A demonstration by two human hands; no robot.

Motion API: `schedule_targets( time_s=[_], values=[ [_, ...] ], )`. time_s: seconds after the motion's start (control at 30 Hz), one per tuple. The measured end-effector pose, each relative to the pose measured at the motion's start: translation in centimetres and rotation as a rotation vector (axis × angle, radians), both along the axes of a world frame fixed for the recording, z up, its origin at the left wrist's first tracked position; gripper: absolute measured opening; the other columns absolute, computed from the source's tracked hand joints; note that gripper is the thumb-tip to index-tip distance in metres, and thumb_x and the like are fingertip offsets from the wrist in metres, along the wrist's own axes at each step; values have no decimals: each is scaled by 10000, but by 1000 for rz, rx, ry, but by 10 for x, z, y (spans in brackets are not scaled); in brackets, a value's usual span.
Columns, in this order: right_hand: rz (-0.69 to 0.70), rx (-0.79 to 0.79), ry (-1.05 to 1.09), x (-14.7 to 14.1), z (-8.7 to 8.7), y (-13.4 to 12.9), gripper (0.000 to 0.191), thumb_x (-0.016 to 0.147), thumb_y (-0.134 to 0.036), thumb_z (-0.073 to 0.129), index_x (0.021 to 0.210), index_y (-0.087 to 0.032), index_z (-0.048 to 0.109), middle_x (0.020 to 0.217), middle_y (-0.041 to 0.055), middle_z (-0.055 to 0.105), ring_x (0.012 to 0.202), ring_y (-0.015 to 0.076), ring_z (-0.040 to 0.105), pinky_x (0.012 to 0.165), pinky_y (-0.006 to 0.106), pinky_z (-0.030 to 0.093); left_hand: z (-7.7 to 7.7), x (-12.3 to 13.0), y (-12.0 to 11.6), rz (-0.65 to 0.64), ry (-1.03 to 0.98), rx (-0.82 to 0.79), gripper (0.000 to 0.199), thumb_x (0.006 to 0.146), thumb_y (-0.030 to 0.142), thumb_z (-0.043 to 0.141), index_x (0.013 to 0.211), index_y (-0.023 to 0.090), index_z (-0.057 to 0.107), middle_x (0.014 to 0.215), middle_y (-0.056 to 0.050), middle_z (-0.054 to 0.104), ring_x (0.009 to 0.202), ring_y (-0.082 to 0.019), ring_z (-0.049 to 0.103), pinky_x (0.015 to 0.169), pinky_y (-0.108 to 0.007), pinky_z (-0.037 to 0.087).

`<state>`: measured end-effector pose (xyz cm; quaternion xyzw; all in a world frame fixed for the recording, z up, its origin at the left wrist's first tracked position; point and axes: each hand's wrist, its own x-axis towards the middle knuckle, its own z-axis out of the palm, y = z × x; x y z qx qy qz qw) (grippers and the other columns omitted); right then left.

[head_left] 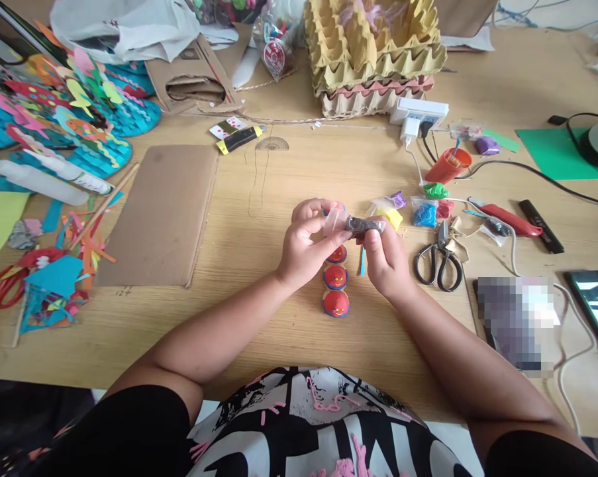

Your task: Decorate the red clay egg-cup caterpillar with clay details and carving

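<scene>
Between my hands is a small clear plastic packet (364,225) with a dark, clay-like lump inside. My left hand (306,242) pinches its loose, see-through end. At the other end, the thumb and fingers of my right hand (389,255) press on the dark part. Below the packet a column of red domes with smiling faces and blue rims (336,304) lies on the table; its upper part is partly hidden by my left hand. Near my right hand are a small blue stick (362,261) and a yellow piece (392,217).
Black-handled scissors (438,258), a blue clay packet (424,212), a red cup (448,165) and a phone (594,311) lie to the right. Cardboard (162,212) and paper scraps (55,281) are left. Egg trays (373,63) and a white power strip (420,111) stand behind.
</scene>
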<state>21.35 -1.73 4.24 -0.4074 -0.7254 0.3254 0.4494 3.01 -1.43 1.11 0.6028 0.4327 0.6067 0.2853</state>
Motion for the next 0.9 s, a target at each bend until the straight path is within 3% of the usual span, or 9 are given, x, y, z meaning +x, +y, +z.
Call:
schedule_targets(
  time_s=[0.17, 0.33, 0.43, 0.57, 0.67, 0.9],
  values=[
    [-1, -103, 105, -5, -2, 1, 538, 1072, -748, 441, 893, -259, 576, 799, 23, 622, 732, 187, 571, 689, 370, 468, -2, -5, 2, 71, 121, 70, 274, 944, 560, 811, 989, 294, 858, 1208, -78, 716, 1298, -255, 661, 1265, -543, 490],
    [-1, -178, 174, -7, 1, 0, 567, 1022, -790, 521, 872, -248, 598, 773, 7, 613, 694, 161, 554, 675, 346, 482, -6, -5, 4, 82, 95, 164, 183, 948, 486, 830, 980, 306, 849, 1080, -43, 715, 1243, -226, 661, 1291, -548, 466],
    [-12, -229, 226, -7, 1, 2, 580, 989, -807, 568, 848, -246, 600, 740, -1, 613, 668, 151, 544, 653, 332, 479, -5, -3, 3, 78, 74, 99, 240, 950, 524, 819, 996, 291, 853, 1106, -54, 726, 1264, -226, 658, 1282, -515, 481],
    [-36, -343, 324, -5, -5, 11, 608, 945, -852, 588, 821, -258, 568, 669, -24, 585, 606, 142, 510, 588, 310, 445, -3, -2, 1, -24, -49, -92, 411, 1011, 633, 687, 1022, 257, 853, 1280, -99, 716, 1322, -244, 669, 1187, -460, 580],
    [-38, -389, 382, -2, -10, 17, 614, 936, -859, 595, 799, -262, 546, 646, -34, 540, 583, 139, 491, 560, 302, 423, -2, -4, 2, -118, -123, -143, 464, 1049, 647, 607, 1069, 249, 843, 1364, -111, 697, 1372, -262, 664, 1146, -452, 622],
    [-31, -412, 403, 3, -13, 19, 601, 939, -811, 651, 749, -254, 529, 615, -35, 496, 549, 126, 428, 510, 283, 348, -4, -6, 6, -271, -188, -192, 324, 982, 550, 750, 1181, 312, 845, 1398, -89, 684, 1391, -288, 679, 1068, -441, 664]
  ],
)
